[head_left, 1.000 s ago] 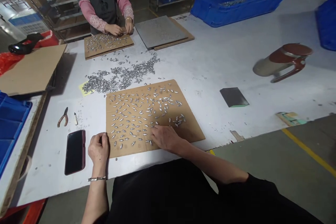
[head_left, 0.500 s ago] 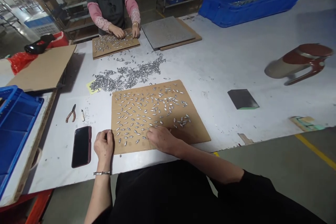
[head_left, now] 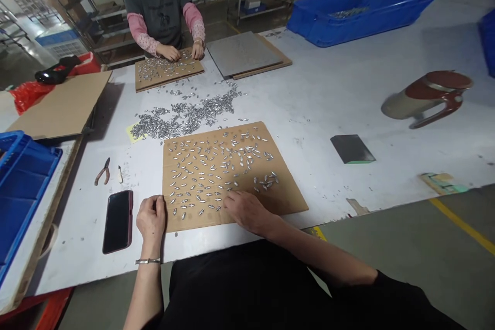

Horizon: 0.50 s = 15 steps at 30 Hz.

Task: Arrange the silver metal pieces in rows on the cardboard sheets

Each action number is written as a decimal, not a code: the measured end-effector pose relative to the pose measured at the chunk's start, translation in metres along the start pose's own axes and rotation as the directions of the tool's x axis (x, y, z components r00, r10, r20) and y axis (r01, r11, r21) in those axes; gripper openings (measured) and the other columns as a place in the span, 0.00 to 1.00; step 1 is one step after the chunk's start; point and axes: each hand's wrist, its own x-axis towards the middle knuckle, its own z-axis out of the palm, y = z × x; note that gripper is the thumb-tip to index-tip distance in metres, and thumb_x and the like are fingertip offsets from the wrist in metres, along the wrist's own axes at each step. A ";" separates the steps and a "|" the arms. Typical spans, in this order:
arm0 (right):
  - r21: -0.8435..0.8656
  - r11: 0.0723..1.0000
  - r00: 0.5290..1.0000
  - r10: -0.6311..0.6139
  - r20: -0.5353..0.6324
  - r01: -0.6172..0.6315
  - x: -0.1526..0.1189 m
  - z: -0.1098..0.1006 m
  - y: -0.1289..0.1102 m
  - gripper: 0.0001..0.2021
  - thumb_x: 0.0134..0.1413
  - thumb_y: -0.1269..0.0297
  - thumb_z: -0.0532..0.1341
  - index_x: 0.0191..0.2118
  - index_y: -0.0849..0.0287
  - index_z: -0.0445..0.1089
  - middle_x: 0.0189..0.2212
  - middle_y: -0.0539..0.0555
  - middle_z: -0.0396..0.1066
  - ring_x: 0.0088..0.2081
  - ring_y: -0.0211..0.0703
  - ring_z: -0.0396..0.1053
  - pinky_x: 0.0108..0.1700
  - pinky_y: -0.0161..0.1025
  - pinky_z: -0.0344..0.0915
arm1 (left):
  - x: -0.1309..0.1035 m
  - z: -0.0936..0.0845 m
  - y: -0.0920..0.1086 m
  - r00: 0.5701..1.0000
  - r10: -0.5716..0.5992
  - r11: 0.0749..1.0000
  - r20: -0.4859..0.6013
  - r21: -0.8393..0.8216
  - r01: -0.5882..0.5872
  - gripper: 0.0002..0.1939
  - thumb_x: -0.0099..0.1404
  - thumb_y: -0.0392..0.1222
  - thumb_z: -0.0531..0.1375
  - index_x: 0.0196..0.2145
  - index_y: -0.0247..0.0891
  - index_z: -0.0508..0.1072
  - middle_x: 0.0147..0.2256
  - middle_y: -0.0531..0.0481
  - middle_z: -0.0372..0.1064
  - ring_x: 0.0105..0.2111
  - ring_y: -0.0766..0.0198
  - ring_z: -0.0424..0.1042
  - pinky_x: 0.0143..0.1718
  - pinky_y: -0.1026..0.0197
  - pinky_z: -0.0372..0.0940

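Observation:
A brown cardboard sheet (head_left: 286,193) lies on the white table in front of me, with many small silver spindle-shaped pieces spread over it. My left hand (head_left: 151,216) rests at the sheet's left edge, fingers curled in; what they grip is too hidden to tell. Over the sheet's lower middle is my right hand (head_left: 247,210), its fingers bent down and pressed together beside the silver pieces. Whatever its fingertips hold is hidden. Behind the sheet lies a loose heap of the same silver pieces (head_left: 201,113).
Phone (head_left: 118,221), pliers (head_left: 102,171) and a small white-handled tool (head_left: 120,174) lie left. A dark block (head_left: 352,148) and a jug (head_left: 425,94) stand right. Blue bins (head_left: 359,20) are behind and left. A person (head_left: 164,15) works at another cardboard across the table.
My right hand has shifted slightly right over the cardboard. My left hand keeps its place at the edge. The whole view has moved a little.

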 end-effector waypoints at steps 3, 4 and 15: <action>0.039 0.996 0.995 0.085 -0.049 -0.083 0.003 0.004 -0.002 0.11 0.69 0.70 0.53 0.39 0.62 0.73 0.39 0.58 0.74 0.39 0.44 0.70 0.41 0.38 0.62 | 0.001 -0.001 0.002 1.000 -0.005 1.000 -0.003 -0.010 0.005 0.14 0.67 0.50 0.56 0.34 0.41 0.78 0.36 0.46 0.76 0.35 0.58 0.73 0.37 0.58 0.63; 0.075 0.994 0.995 0.081 -0.060 -0.077 0.002 0.003 -0.001 0.11 0.70 0.69 0.54 0.40 0.61 0.73 0.39 0.57 0.74 0.40 0.43 0.70 0.41 0.37 0.62 | 0.002 -0.002 0.003 1.000 -0.007 1.000 -0.004 -0.013 0.007 0.14 0.67 0.50 0.56 0.34 0.41 0.78 0.36 0.46 0.76 0.35 0.57 0.73 0.36 0.58 0.63; 0.124 0.891 0.889 0.449 -0.092 -0.437 -0.007 -0.030 0.047 0.12 0.71 0.60 0.55 0.42 0.58 0.74 0.41 0.56 0.75 0.43 0.45 0.73 0.40 0.37 0.62 | 0.011 -0.002 0.003 0.999 -0.050 0.999 0.021 0.013 0.050 0.15 0.66 0.52 0.56 0.34 0.42 0.78 0.37 0.45 0.76 0.37 0.55 0.72 0.36 0.56 0.62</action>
